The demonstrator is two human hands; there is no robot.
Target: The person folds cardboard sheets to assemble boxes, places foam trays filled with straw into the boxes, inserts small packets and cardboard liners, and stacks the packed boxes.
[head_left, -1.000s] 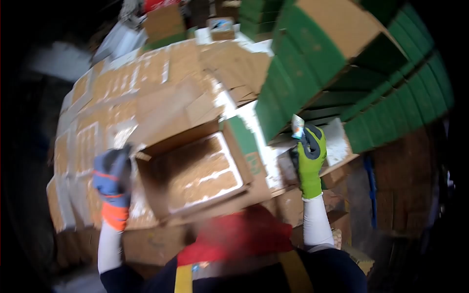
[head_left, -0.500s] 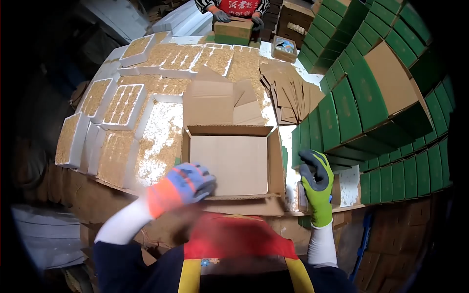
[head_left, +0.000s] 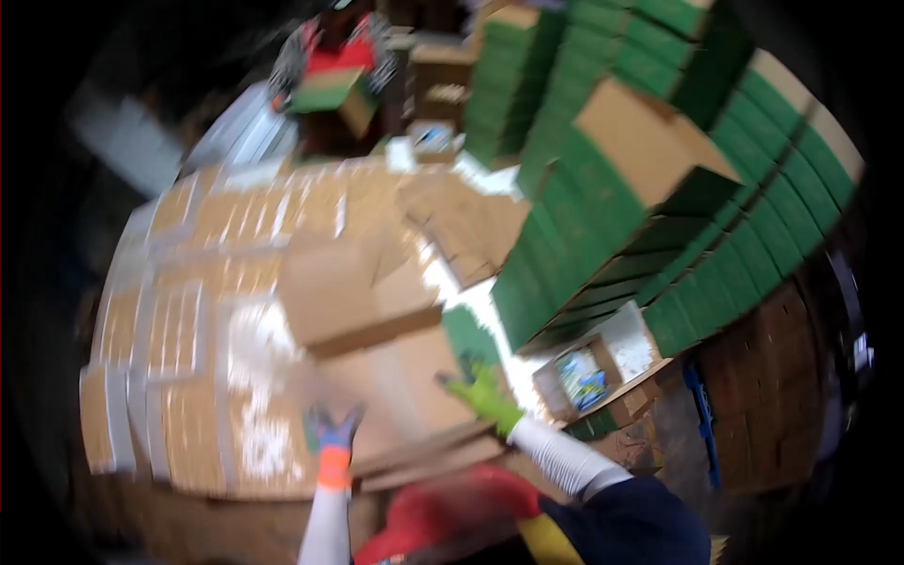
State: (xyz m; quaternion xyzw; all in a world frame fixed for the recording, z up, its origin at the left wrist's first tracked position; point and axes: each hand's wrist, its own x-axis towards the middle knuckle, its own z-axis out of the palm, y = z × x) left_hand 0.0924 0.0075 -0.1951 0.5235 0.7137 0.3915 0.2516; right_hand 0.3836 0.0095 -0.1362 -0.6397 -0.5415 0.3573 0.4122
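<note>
Brown carton (head_left: 400,381), lower centre, contents hidden

Long axis slants up rightward. Left hand (head_left: 336,431) by its left side, right hand (head_left: 483,395) by its right; fingers spread, contact unclear. Small box (head_left: 607,360), lower right: blue-green packets (head_left: 584,379) inside.

Light seems to come down from above here, whitening the bare patches of the table (head_left: 268,438) and the top of the green stack (head_left: 650,141), whose near side sinks into shadow. Past that the room goes dim, then black in the corners. Everything looks smeared by motion: both the left hand (head_left: 336,431) and the right hand (head_left: 487,395) are soft, the box (head_left: 400,377) streaky, the person (head_left: 341,61) opposite blurred. Toward the rim, straight edges bow.
</note>
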